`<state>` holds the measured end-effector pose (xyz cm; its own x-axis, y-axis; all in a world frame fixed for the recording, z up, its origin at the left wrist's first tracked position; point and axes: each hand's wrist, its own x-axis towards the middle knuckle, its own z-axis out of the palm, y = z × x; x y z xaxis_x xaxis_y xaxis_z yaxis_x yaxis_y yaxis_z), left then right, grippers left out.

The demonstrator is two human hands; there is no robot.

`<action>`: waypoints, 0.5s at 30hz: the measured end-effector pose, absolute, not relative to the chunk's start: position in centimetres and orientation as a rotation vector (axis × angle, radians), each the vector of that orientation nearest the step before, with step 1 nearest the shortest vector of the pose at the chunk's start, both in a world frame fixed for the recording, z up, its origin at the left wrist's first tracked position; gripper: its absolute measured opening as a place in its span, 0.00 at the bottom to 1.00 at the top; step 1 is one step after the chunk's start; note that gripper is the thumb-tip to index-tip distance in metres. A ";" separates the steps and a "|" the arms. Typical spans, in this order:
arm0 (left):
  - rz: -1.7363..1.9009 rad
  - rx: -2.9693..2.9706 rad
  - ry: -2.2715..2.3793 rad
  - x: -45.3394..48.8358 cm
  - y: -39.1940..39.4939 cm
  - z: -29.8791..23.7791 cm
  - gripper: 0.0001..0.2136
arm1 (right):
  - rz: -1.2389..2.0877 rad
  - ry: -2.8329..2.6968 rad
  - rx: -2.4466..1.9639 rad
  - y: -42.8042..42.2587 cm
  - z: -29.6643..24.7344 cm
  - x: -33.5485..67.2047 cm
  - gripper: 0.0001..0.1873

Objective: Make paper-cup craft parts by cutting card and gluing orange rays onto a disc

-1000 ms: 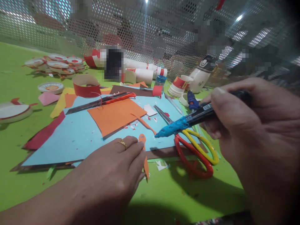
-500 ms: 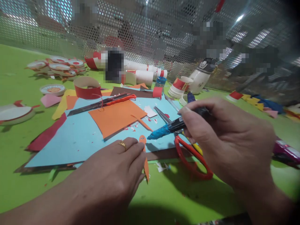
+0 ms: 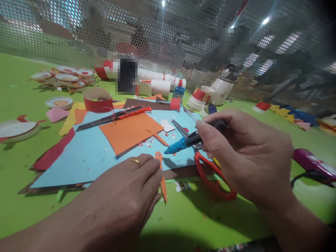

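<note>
My left hand (image 3: 131, 189), wearing a gold ring, lies with its fingers together on a narrow orange paper strip (image 3: 163, 185) and holds it down. The strip's rounded end carries two small blue dots like eyes. My right hand (image 3: 244, 150) is closed round a black marker (image 3: 193, 138) with a rough blue front end. The blue tip hovers just right of the strip's rounded end. Red-handled scissors (image 3: 207, 176) lie under and beside my right hand. Beneath the strip's upper part is a light blue paper sheet (image 3: 76, 157), with an orange sheet (image 3: 131, 131) on it.
A dark blade-like tool with an orange handle (image 3: 133, 112) lies across the sheets. Behind are a red paper ring (image 3: 97, 102), a blue-lidded jar (image 3: 179, 91), paper cups (image 3: 199, 98) and a white bottle (image 3: 223, 85). A purple object (image 3: 312, 162) lies right; round paper pieces (image 3: 67, 77) are piled left.
My right hand and the marker have shifted slightly left, bringing the blue tip a little nearer the strip's rounded end. My left hand stays on the strip.
</note>
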<state>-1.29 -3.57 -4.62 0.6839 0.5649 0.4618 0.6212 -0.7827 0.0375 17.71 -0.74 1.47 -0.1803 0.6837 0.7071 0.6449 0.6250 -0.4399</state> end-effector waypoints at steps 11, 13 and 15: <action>-0.570 -2.700 -0.845 -1.5 -3.3 -4.9 0.15 | 0.016 -1.913 -1.076 -0.8 1.5 17.7 0.07; -0.572 -2.680 -0.828 -1.5 -3.4 -5.0 0.16 | 0.016 -1.917 -1.082 -0.8 1.5 17.7 0.07; -0.606 -2.668 -0.803 -1.6 -3.3 -5.3 0.16 | 0.015 -1.914 -1.088 -0.8 1.5 17.7 0.07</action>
